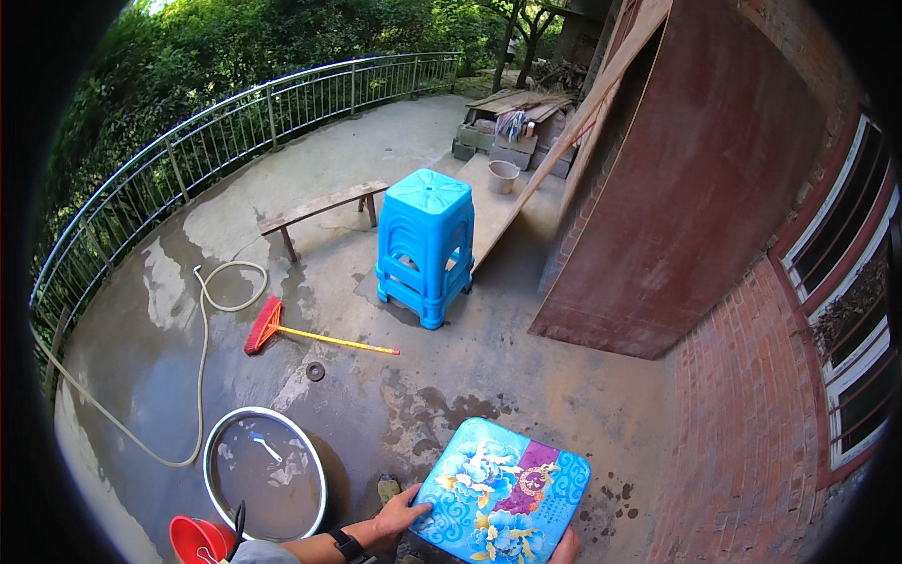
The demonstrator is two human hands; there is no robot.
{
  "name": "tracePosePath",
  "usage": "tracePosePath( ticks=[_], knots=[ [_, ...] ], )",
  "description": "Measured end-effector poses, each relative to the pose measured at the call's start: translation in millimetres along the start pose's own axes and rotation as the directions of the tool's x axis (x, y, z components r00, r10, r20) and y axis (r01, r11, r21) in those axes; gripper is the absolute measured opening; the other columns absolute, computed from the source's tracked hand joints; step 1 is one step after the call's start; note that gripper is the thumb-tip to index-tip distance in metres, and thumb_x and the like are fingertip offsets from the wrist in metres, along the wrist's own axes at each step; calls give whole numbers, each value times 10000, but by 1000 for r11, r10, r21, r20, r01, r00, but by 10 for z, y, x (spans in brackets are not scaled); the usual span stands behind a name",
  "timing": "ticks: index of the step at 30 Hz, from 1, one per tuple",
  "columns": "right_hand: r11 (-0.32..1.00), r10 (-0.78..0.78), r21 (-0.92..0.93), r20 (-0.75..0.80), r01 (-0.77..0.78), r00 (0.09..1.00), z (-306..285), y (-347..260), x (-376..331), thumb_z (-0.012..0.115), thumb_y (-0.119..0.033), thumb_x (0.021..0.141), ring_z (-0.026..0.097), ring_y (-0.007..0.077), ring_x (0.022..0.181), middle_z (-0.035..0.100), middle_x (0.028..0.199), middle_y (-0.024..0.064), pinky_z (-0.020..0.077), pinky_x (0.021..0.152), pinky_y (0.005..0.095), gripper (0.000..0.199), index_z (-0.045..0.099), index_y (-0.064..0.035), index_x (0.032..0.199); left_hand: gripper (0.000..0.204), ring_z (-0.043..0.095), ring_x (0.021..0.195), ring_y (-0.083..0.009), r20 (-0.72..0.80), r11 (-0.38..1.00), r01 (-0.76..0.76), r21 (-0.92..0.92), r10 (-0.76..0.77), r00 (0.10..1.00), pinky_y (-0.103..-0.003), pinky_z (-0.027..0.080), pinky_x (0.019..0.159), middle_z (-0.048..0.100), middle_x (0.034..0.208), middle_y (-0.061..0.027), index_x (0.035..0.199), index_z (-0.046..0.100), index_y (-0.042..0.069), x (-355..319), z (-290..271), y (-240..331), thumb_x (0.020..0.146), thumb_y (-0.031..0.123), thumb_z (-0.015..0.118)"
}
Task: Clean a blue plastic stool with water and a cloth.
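Both of my hands hold a square blue flower-printed stool (489, 489) by opposite sides, with its rounded, patterned top facing up; anything below that top is hidden. My left hand (399, 513) grips its left edge, the thumb resting along the rim. At the lower right edge only part of my right hand (567, 547) shows, closed on the side. A stack of plain light-blue plastic stools (426, 244) stands upright farther ahead on the wet concrete. Left of my left forearm is a round metal-rimmed basin (318, 461) of murky water with a blue-and-white brush (267, 446) in it.
A red broom (338, 340) with a yellow handle and a pale hose (204, 376) lie on the floor. A red bucket (199, 540) is at lower left. Beyond are a wooden bench (324, 204), a pail (502, 176), and a railing (268, 103). A large board (695, 169) leans at right.
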State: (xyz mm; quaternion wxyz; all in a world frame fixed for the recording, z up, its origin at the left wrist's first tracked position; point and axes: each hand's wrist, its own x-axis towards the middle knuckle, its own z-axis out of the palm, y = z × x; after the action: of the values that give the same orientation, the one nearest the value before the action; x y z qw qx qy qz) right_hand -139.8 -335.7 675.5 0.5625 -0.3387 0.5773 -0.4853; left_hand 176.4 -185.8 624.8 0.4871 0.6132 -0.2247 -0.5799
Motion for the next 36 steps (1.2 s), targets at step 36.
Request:
tracePosePath(
  ticks=[36],
  knots=[
    [838,-524,513,658,187,541,5516,-2867,1260,382,-434,1105,540,265,1369,533,1524,109,414,1162,418,583,466,-36,1523,659,463,1444,-304,-86,230,-786,574,971,222,-425,369,1197,486,1567,-199,1567,441,37,1542,-2815,5805,1015,320,666]
  ],
)
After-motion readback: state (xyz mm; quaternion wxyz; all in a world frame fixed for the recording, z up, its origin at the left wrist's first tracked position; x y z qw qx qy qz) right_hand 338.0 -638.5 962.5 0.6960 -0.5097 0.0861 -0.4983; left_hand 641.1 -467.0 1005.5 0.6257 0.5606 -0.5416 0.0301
